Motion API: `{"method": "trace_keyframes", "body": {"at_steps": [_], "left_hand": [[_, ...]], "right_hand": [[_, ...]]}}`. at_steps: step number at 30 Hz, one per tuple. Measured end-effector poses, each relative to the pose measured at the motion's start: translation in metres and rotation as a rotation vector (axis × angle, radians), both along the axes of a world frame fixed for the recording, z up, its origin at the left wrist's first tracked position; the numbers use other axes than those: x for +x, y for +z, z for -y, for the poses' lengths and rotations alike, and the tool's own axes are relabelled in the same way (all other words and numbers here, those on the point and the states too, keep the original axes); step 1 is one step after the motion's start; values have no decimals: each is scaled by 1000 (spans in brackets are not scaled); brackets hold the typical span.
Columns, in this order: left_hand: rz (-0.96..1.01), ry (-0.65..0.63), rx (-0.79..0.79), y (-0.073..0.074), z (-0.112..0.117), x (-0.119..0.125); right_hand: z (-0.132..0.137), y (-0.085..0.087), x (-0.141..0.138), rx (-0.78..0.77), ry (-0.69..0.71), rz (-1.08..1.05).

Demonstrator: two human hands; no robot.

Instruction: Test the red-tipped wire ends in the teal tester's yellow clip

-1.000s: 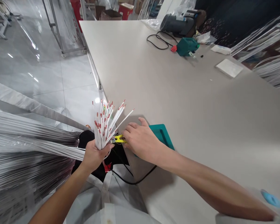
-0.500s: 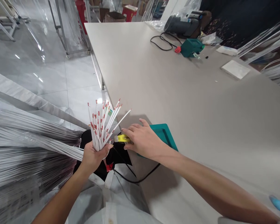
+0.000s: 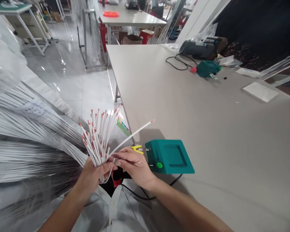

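My left hand (image 3: 95,172) is closed round a thick bundle of white cables (image 3: 96,154), whose red-tipped ends fan upward. One cable (image 3: 137,130) leans out to the right, away from the others. At the base of that cable the fingers of my right hand (image 3: 131,164) are pinched together, close to my left thumb; just where they grip is partly hidden. Right behind my right hand, at the table's edge, sits a teal box-shaped device (image 3: 175,156) with a green button (image 3: 159,165). A yellow clip-like part (image 3: 137,149) on a metal piece sticks out from its left side.
Long bundles of white cable (image 3: 38,129) lie on the left, partly under clear plastic. The grey table (image 3: 207,122) carries a second teal device (image 3: 206,68), a dark motor-like machine (image 3: 197,48) and a white flat block (image 3: 260,91). A black cord (image 3: 137,195) hangs over my lap.
My right hand has left the yellow part and moved left to the bundle, pinching at one cable. That cable now leans farther right. The view has tilted up, showing more of the room.
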State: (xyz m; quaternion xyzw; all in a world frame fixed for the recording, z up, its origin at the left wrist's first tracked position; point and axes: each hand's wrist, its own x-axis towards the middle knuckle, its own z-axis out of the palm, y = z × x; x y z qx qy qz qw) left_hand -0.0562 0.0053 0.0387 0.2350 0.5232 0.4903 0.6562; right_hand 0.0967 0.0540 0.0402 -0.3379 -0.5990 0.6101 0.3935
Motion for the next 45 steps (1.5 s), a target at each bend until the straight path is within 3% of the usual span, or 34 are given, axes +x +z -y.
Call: {"method": "trace_keyframes", "body": {"at_steps": [4,8,11,13,18,21,24,27,33,36,39,42,45], "left_hand": [[5,-47,40,3,5,-2],[-25,-77,72,2,8,0],[-89,-52,79,2,6,2],[-175,18,73,0,3,2],[-273,342,93,-11,-5,3],[-314,361,129,-15,-3,4],[-422,292,148,-13,1,4],[-506,219,137,-8,3,5],[-501,143,78,-2,4,9],[-464,209,107,-6,4,9],[-349,391,123,-10,1,6],[-288,540,135,-11,-3,3],[-472,514,101,-9,-2,3]], "right_hand": [[4,-4,-12,-247,63,-247],[12,-12,-19,-488,1,-335],[14,-14,-20,-532,11,-315],[12,-11,-17,-346,-34,-184],[8,-7,-5,345,-96,410],[9,-11,1,535,-98,743],[8,-10,4,590,-104,769],[3,-1,3,449,-133,501],[-7,10,-7,-121,-148,-95],[-7,9,-11,-287,-156,-251],[-7,9,-9,-304,-240,-283],[-9,7,-3,-188,-363,-199],[-10,0,0,-39,-391,-22]]}}
